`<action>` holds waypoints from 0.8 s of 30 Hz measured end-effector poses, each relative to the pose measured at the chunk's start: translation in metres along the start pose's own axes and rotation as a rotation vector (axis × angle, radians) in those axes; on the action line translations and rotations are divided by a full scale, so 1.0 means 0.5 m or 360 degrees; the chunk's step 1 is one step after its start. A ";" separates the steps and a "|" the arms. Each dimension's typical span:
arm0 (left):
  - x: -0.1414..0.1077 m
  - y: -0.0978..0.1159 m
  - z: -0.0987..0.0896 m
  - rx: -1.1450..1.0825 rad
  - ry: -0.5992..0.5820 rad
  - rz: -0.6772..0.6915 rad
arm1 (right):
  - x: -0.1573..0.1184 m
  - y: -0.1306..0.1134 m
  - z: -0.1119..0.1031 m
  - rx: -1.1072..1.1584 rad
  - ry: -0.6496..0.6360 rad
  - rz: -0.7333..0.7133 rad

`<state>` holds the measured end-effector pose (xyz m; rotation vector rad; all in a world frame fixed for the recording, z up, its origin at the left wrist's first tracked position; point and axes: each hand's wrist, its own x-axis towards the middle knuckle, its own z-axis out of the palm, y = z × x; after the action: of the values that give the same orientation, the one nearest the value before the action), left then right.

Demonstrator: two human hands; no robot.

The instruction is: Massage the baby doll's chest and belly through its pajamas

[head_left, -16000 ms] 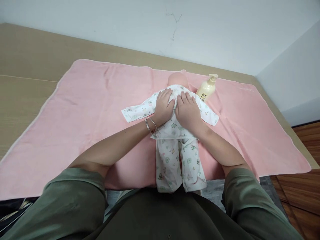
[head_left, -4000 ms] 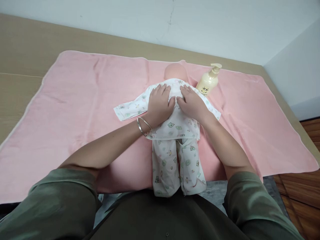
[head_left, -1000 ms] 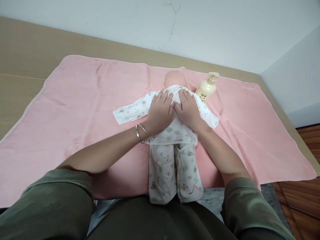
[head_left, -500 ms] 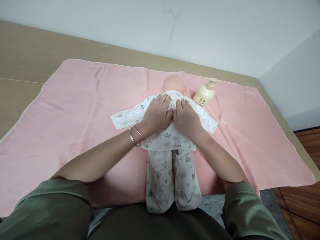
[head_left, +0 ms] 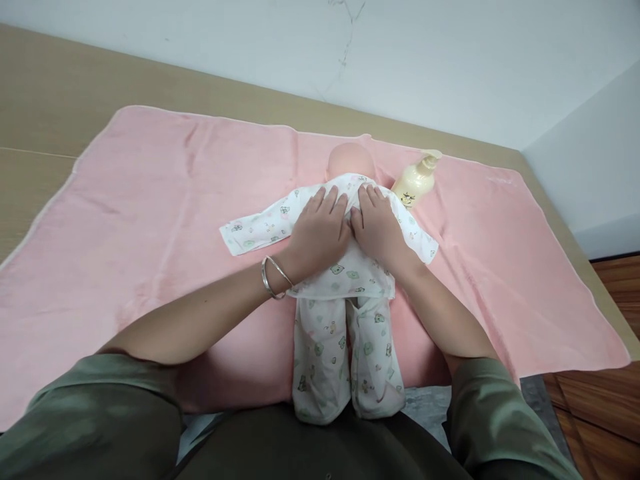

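Table (head_left: 55,80) showed beyond and left of my left fingers; pink blanket (head_left: 140,193) lay over much of it, under the doll (head_left: 353,277) and out past both hands. One printed sleeve (head_left: 260,230) stretched out flat, left of my left fingers. Silver bangle (head_left: 267,277) circled my left wrist, behind those fingers.

Left hand (head_left: 320,235): palm down on the doll's printed top, fingers slightly spread, pinching nothing. The doll lay beneath both sets of fingers, its bald head (head_left: 350,160) just beyond the fingertips, trousers (head_left: 323,353) back toward me. My thumbs nearly met over the middle of the top; could not tell if they touched.

Right hand (head_left: 383,230): also palm down on the top, fingers closer together, gripping nothing. Other sleeve (head_left: 425,243) angled out to their right. Cream pump bottle (head_left: 415,181) was beyond and right of those fingers, near the doll's shoulder.
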<state>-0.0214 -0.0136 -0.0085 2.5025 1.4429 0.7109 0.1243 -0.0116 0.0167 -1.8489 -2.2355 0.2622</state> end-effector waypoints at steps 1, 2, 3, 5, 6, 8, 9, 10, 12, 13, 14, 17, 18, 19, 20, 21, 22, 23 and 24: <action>0.009 -0.010 0.001 -0.0004 -0.0008 -0.0008 | -0.009 -0.009 -0.001 -0.0017 -0.0004 0.0028; 0.017 -0.020 0.003 -0.0008 -0.0016 -0.0011 | -0.019 -0.018 -0.003 -0.0029 -0.0007 0.0055; 0.025 -0.030 0.005 -0.0014 -0.0024 -0.0008 | -0.028 -0.026 -0.006 -0.0037 -0.0010 0.0075; 0.034 -0.041 0.008 -0.0029 -0.0031 -0.0001 | -0.039 -0.035 -0.012 -0.0028 -0.0029 0.0084; 0.034 -0.042 0.010 -0.0031 -0.0025 0.0001 | -0.039 -0.034 -0.015 -0.0008 -0.0045 0.0080; 0.027 -0.034 0.010 -0.0016 -0.0002 -0.0007 | -0.028 -0.024 -0.017 0.0058 -0.0080 0.0054; 0.020 -0.027 0.010 -0.0003 0.0014 -0.0012 | -0.019 -0.016 -0.016 0.0093 -0.0090 0.0032; 0.012 -0.018 0.010 0.0008 0.0031 -0.0013 | -0.008 -0.006 -0.014 0.0124 -0.0090 0.0006; -0.002 -0.004 0.010 0.0012 0.0060 0.0000 | 0.014 0.012 -0.007 0.0155 -0.0063 -0.0043; -0.008 0.000 0.010 0.0004 0.0072 0.0009 | 0.023 0.018 -0.003 0.0154 -0.0045 -0.0058; -0.011 0.001 0.011 -0.0005 0.0084 0.0022 | 0.028 0.022 0.001 0.0145 -0.0027 -0.0064; -0.005 -0.011 0.015 -0.0009 0.0116 0.0077 | 0.026 0.020 0.006 0.0105 0.0004 -0.0069; 0.002 -0.018 0.016 -0.0001 0.0123 0.0094 | 0.019 0.016 0.004 0.0092 0.0002 -0.0069; 0.010 -0.026 0.017 0.0006 0.0126 0.0101 | 0.011 0.010 0.001 0.0077 -0.0005 -0.0071; 0.018 -0.034 0.019 0.0011 0.0125 0.0098 | 0.002 0.005 -0.003 0.0056 -0.0013 -0.0080; 0.026 -0.041 0.020 0.0011 0.0119 0.0089 | -0.007 -0.001 -0.008 0.0029 -0.0019 -0.0099; 0.034 -0.047 0.022 0.0007 0.0114 0.0075 | -0.014 -0.004 -0.012 0.0000 -0.0023 -0.0124; 0.039 -0.051 0.023 0.0001 0.0114 0.0064 | -0.019 -0.006 -0.015 -0.0022 -0.0021 -0.0146; 0.043 -0.055 0.025 -0.0007 0.0122 0.0058 | -0.021 -0.006 -0.016 -0.0027 -0.0012 -0.0160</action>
<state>-0.0275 0.0200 -0.0228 2.5305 1.4216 0.8245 0.1255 -0.0224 0.0247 -1.7401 -2.3342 0.2335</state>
